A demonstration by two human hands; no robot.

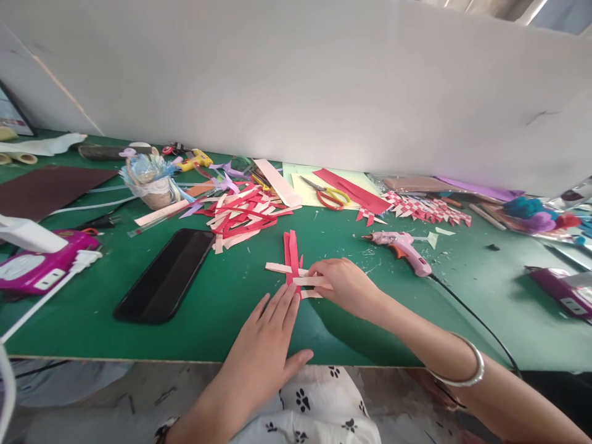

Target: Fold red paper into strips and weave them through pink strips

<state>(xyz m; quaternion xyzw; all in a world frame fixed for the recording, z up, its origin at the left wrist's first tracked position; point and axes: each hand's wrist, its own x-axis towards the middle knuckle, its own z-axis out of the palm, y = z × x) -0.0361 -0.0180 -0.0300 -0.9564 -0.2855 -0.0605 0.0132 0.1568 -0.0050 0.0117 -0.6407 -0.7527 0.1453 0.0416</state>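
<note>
Two red paper strips lie lengthwise on the green table, crossed by pale pink strips. My left hand lies flat, its fingertips pressing the near ends of the red strips, thumb spread to the side. Between the fingertips of my right hand is the right end of a pale pink paper strip that runs across the red ones. Another pale strip end shows just below it. My left fingers hide part of the crossing.
A black phone lies left of the strips, and a pink glue gun with a cord lies right. Behind are a heap of cut strips, scissors, red paper and woven checkered pieces. Purple power sockets stand at left.
</note>
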